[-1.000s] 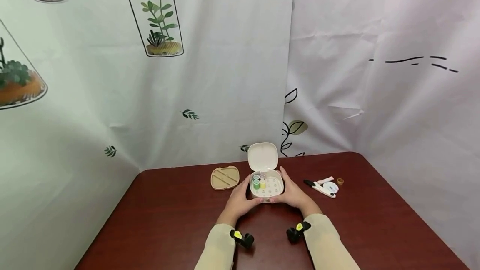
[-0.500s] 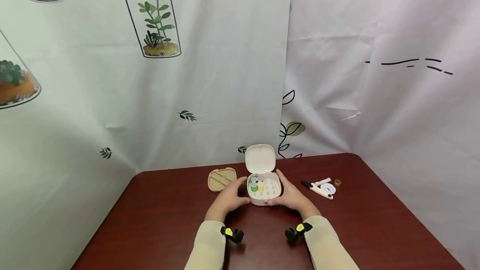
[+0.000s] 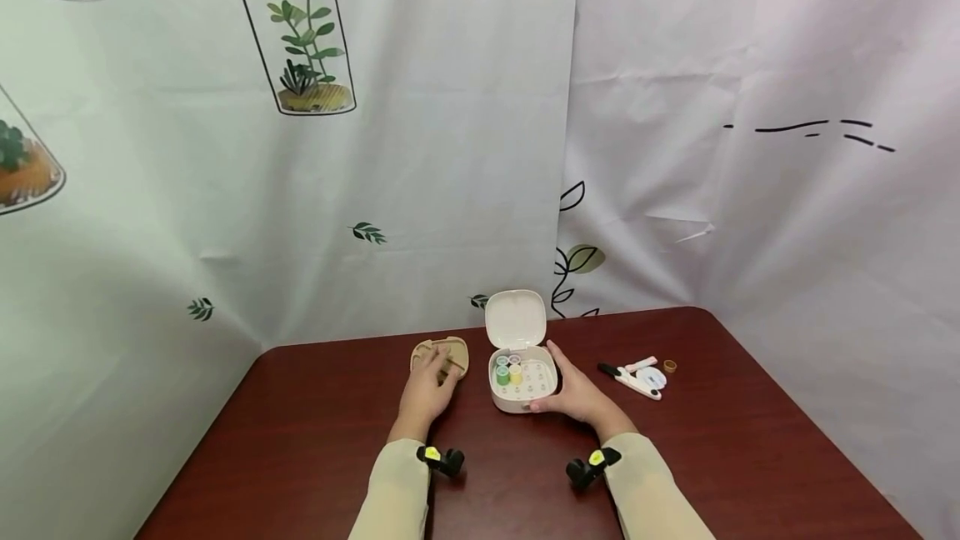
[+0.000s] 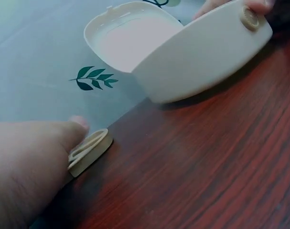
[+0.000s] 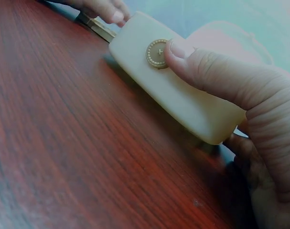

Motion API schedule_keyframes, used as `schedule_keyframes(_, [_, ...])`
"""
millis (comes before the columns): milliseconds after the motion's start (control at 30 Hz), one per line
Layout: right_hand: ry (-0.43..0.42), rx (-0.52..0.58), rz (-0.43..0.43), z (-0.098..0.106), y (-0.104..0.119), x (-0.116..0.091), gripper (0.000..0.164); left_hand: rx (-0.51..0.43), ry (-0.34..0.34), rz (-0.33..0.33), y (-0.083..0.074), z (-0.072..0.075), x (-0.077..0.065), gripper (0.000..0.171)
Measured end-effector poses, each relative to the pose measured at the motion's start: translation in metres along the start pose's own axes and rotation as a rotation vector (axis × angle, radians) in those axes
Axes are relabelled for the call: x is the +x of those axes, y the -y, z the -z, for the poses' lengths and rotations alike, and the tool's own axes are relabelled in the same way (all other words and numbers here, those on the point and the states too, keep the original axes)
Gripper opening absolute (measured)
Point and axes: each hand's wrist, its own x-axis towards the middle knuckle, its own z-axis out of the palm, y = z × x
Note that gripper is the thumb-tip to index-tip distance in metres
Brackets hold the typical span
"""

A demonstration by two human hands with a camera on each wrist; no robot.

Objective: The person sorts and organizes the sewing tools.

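Observation:
An open white sewing box [image 3: 510,406] stands on the table with its hinged lid [image 3: 515,319] raised. Several thread spools [image 3: 502,375], including green and yellow ones, sit on its left pegs. My right hand [image 3: 577,397] grips the box's right side; in the right wrist view the thumb presses the front wall beside a round tan clasp [image 5: 155,53]. Left of the box, my left hand [image 3: 422,394] reaches over a shallow tan tray [image 3: 461,350] with divided slots. Its fingers lie extended across the tray, covering part of it. In the left wrist view the fingertips are mostly hidden behind the hand.
Right of the box lie a white tool with a black end [image 3: 634,382], a pale pink strip [image 3: 641,364], a white disc [image 3: 654,378] and a brown ring [image 3: 670,366]. A printed cloth [image 3: 450,190] hangs behind the dark red table [image 3: 517,473].
My left hand has let go of the box's left side and moved left onto the tan tray. The right hand keeps its grip on the box. The head view has shifted slightly.

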Motion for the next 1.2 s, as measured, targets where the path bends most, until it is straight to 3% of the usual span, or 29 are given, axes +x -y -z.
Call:
schedule_keyframes(300, [-0.005, 0.008, -0.001, 0.0, 0.002, -0.001, 0.13, 0.197, 0.082, -0.063, 0.001, -0.002, -0.003, 0.042])
schedule_keyframes(467, [-0.005, -0.003, 0.004, 0.002, 0.0, -0.002, 0.129, 0.244, 0.082, -0.078, -0.003, -0.001, -0.006, 0.037])
schedule_keyframes(600, [-0.002, -0.012, 0.001, 0.003, 0.0, -0.002, 0.129, 0.248, 0.064, -0.119, -0.005, 0.005, -0.008, 0.025])
schedule_keyframes(733, [0.007, -0.006, 0.007, 0.002, 0.0, -0.002, 0.129, 0.26, 0.088, -0.164, -0.006, 0.013, -0.011, 0.019])
schedule_keyframes(967, [0.005, -0.002, 0.007, 0.0, 0.0, -0.001, 0.129, 0.363, 0.131, -0.333, -0.003, 0.02, -0.013, 0.027])
schedule_keyframes(1200, [0.002, -0.01, 0.0, 0.0, 0.001, -0.001, 0.129, 0.398, 0.2, -0.518, 0.0, 0.029, -0.007, 0.025])
